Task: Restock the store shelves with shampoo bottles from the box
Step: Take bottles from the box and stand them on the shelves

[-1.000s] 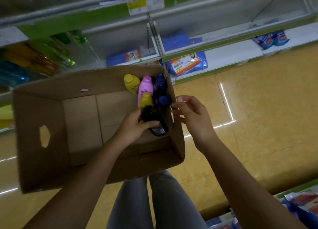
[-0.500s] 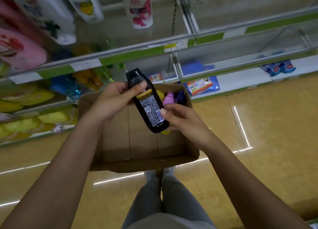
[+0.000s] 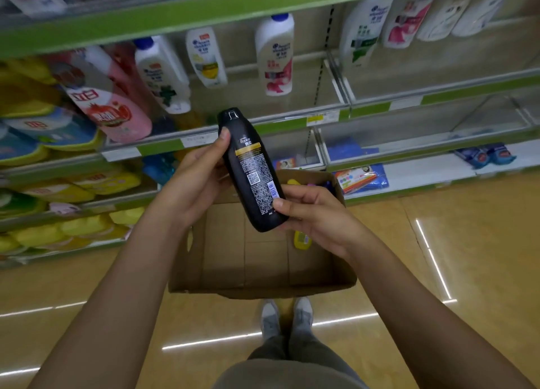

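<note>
Black bottle [image 3: 252,172] with yellow band; brown box [image 3: 263,283].

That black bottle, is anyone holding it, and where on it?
Yes. The left hand grips the black bottle near its neck, and the right hand grips its base.

bare forearms [image 3: 117,286], grey trousers [image 3: 292,368], grey shoes [image 3: 270,318]

Open shelf bay [image 3: 306,96] rt of white bottles [image 3: 276,55], box [image 3: 263,283] below.
</note>
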`<act>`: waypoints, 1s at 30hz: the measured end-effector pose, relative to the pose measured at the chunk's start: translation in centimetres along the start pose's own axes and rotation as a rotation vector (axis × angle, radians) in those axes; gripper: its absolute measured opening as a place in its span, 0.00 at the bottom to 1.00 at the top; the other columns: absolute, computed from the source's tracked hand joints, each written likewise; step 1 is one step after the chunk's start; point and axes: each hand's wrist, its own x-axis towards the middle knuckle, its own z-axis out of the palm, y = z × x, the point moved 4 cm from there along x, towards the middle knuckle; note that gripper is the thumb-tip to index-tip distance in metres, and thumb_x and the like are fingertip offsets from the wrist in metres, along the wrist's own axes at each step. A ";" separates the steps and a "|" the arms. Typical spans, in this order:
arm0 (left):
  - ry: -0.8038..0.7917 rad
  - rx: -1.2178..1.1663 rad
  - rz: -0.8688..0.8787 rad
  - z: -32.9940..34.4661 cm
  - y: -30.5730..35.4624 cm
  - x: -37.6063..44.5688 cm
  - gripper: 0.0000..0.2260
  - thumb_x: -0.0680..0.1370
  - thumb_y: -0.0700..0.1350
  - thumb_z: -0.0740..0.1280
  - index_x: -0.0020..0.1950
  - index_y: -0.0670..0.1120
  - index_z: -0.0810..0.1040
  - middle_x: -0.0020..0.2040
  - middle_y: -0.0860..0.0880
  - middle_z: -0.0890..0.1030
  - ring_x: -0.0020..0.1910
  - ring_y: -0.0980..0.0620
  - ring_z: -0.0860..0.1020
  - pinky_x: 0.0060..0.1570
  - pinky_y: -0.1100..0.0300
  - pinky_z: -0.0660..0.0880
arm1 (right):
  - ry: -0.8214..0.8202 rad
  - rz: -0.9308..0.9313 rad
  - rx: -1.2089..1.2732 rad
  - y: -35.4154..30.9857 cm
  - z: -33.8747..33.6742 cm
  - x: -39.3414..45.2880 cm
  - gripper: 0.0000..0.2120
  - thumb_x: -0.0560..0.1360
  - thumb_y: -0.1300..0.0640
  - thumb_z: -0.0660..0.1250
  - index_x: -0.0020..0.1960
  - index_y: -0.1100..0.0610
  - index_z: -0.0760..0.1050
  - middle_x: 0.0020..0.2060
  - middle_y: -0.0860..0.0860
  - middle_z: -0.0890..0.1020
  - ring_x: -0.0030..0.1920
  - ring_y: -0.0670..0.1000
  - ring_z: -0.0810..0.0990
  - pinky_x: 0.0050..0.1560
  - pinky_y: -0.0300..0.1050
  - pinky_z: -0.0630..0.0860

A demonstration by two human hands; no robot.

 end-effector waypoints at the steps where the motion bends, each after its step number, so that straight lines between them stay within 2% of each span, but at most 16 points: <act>1: -0.059 -0.072 0.003 0.0 0.0 -0.3 0.21 0.72 0.58 0.66 0.56 0.43 0.80 0.58 0.43 0.81 0.59 0.47 0.79 0.61 0.50 0.72 | -0.030 0.006 0.027 -0.2 0.4 -0.1 0.19 0.75 0.62 0.65 0.65 0.61 0.75 0.58 0.59 0.82 0.57 0.57 0.81 0.56 0.49 0.80; 2: -0.134 -0.130 0.004 0.1 0.0 -0.5 0.25 0.71 0.59 0.68 0.59 0.43 0.78 0.61 0.41 0.79 0.62 0.45 0.77 0.62 0.48 0.72 | -0.063 0.016 0.056 -0.4 0.8 -0.2 0.18 0.75 0.62 0.65 0.64 0.61 0.76 0.58 0.59 0.82 0.57 0.55 0.81 0.56 0.49 0.80; 4: -0.248 -0.174 -0.008 0.6 0.0 -0.9 0.33 0.65 0.62 0.73 0.62 0.43 0.76 0.61 0.41 0.79 0.62 0.45 0.77 0.58 0.51 0.76 | -0.130 0.039 0.083 -0.7 1.6 -0.5 0.16 0.76 0.62 0.65 0.64 0.60 0.76 0.58 0.58 0.82 0.58 0.55 0.81 0.58 0.50 0.79; 7: -0.220 -0.163 0.016 0.9 0.5 -1.2 0.37 0.58 0.64 0.77 0.59 0.42 0.78 0.56 0.42 0.82 0.56 0.46 0.80 0.51 0.55 0.78 | -0.182 0.053 0.030 -1.2 2.3 -0.9 0.19 0.77 0.61 0.64 0.68 0.61 0.73 0.62 0.60 0.79 0.63 0.60 0.78 0.64 0.56 0.75; 11: -0.107 -0.124 0.120 1.1 1.4 -1.6 0.32 0.60 0.62 0.76 0.54 0.40 0.80 0.50 0.42 0.84 0.51 0.47 0.82 0.48 0.56 0.79 | -0.139 0.030 -0.079 -2.3 3.1 -1.5 0.20 0.78 0.60 0.64 0.70 0.59 0.71 0.62 0.57 0.80 0.62 0.56 0.79 0.62 0.54 0.76; 15: 0.078 0.063 0.189 2.1 2.6 -2.1 0.20 0.68 0.54 0.73 0.50 0.40 0.81 0.47 0.42 0.85 0.48 0.46 0.83 0.52 0.52 0.78 | -0.026 0.007 -0.315 -3.4 4.1 -2.0 0.26 0.73 0.59 0.72 0.69 0.51 0.70 0.59 0.49 0.81 0.59 0.45 0.80 0.59 0.42 0.78; 17: 0.142 0.183 0.215 2.7 3.4 -2.3 0.20 0.65 0.58 0.73 0.47 0.43 0.82 0.46 0.42 0.85 0.48 0.45 0.83 0.53 0.52 0.77 | 0.047 -0.001 -0.376 -3.7 4.2 -1.9 0.27 0.70 0.58 0.75 0.67 0.51 0.71 0.57 0.49 0.81 0.57 0.46 0.81 0.58 0.41 0.79; 18: 0.152 0.221 0.228 3.1 3.7 -2.4 0.23 0.64 0.61 0.73 0.47 0.43 0.82 0.46 0.43 0.85 0.48 0.46 0.83 0.52 0.53 0.77 | 0.068 -0.009 -0.353 -3.8 4.3 -1.8 0.26 0.70 0.59 0.75 0.66 0.53 0.72 0.56 0.52 0.81 0.56 0.48 0.81 0.56 0.44 0.80; 21: 0.101 0.188 0.210 3.5 4.5 -2.5 0.26 0.65 0.61 0.74 0.51 0.42 0.80 0.45 0.46 0.84 0.47 0.49 0.82 0.51 0.56 0.76 | 0.033 -0.027 -0.166 -4.3 4.4 -2.0 0.21 0.71 0.64 0.72 0.63 0.58 0.74 0.54 0.65 0.81 0.48 0.55 0.83 0.49 0.46 0.82; 23: -0.030 0.062 0.187 3.7 5.0 -2.9 0.23 0.69 0.57 0.73 0.54 0.40 0.79 0.47 0.41 0.81 0.47 0.45 0.78 0.50 0.52 0.72 | -0.067 -0.029 -0.018 -4.8 4.7 -2.3 0.19 0.73 0.64 0.70 0.62 0.61 0.73 0.52 0.66 0.81 0.44 0.55 0.83 0.47 0.46 0.81; 25: -0.137 -0.004 0.183 3.7 5.4 -3.1 0.20 0.69 0.54 0.73 0.54 0.41 0.80 0.46 0.40 0.80 0.45 0.42 0.76 0.46 0.50 0.68 | -0.182 -0.015 0.067 -5.3 4.9 -2.7 0.20 0.74 0.63 0.66 0.65 0.64 0.70 0.51 0.65 0.82 0.44 0.56 0.83 0.48 0.46 0.81; 27: -0.127 -0.007 0.202 3.8 5.9 -3.4 0.16 0.70 0.50 0.74 0.53 0.42 0.81 0.43 0.44 0.83 0.42 0.47 0.79 0.42 0.54 0.71 | -0.235 -0.006 0.057 -5.8 5.2 -2.9 0.21 0.74 0.62 0.64 0.67 0.65 0.69 0.54 0.66 0.81 0.48 0.58 0.83 0.50 0.47 0.81; 30: -0.026 0.024 0.265 4.0 6.9 -3.9 0.19 0.68 0.47 0.74 0.55 0.40 0.79 0.46 0.46 0.85 0.45 0.50 0.83 0.45 0.59 0.77 | -0.154 -0.050 -0.039 -6.5 5.0 -3.0 0.16 0.74 0.61 0.68 0.61 0.61 0.74 0.55 0.64 0.82 0.53 0.60 0.83 0.53 0.47 0.80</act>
